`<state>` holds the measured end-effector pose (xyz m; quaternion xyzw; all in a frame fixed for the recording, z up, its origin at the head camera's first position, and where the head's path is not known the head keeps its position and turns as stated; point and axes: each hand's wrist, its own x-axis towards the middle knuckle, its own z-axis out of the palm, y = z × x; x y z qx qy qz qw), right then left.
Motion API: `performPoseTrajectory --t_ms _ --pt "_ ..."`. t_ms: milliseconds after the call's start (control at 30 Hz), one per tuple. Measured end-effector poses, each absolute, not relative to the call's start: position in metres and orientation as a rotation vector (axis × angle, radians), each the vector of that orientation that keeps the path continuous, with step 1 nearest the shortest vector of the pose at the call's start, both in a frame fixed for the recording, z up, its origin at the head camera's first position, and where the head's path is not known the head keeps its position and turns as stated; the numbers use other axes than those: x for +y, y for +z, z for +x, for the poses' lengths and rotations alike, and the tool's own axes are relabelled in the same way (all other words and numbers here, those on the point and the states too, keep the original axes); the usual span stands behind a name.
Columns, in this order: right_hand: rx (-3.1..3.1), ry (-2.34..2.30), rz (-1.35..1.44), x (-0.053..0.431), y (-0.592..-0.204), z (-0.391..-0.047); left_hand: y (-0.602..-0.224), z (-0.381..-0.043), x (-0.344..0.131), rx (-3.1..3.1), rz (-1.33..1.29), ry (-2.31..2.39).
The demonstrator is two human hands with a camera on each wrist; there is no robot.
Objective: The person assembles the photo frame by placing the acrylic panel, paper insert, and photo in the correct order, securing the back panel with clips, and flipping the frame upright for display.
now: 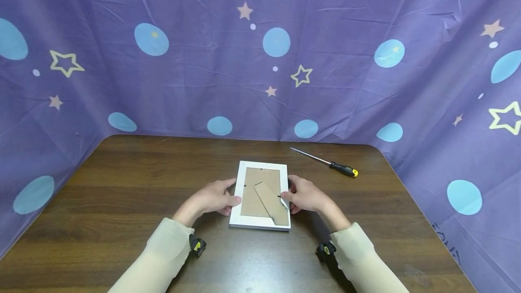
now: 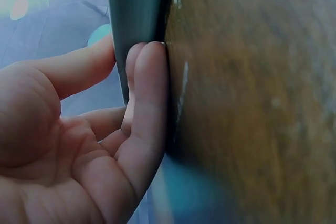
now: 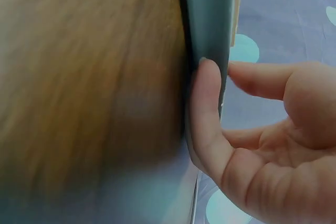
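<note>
A white picture frame (image 1: 263, 223) lies back side up on the table, showing its brown backing board (image 1: 252, 198) and a slanted easel stand (image 1: 268, 200). My left hand (image 1: 213, 197) grips the frame's left side, thumb on the upper face and fingers against the edge. On the opposite side, my right hand (image 1: 307, 194) holds the right edge with its thumb over the border, near a small pale flap (image 1: 284, 202) by the stand. Both wrist views show fingertips along the frame's side wall (image 2: 137, 17), low by the tabletop.
A screwdriver (image 1: 343, 169) with a black and yellow handle lies behind and to the right of the frame. The brown wooden table (image 1: 122, 184) ends at a purple curtain (image 1: 228, 80) with stars and dots.
</note>
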<state>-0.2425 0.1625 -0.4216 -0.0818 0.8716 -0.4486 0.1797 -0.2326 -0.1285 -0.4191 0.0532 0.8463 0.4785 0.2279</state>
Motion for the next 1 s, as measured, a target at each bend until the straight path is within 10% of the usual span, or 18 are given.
performPoseTrajectory --t_ms 1000 --pt "2.341 -1.333 -0.214 0.159 -0.424 -0.253 -0.393 -0.228 -0.127 2.331 0.394 1.46"
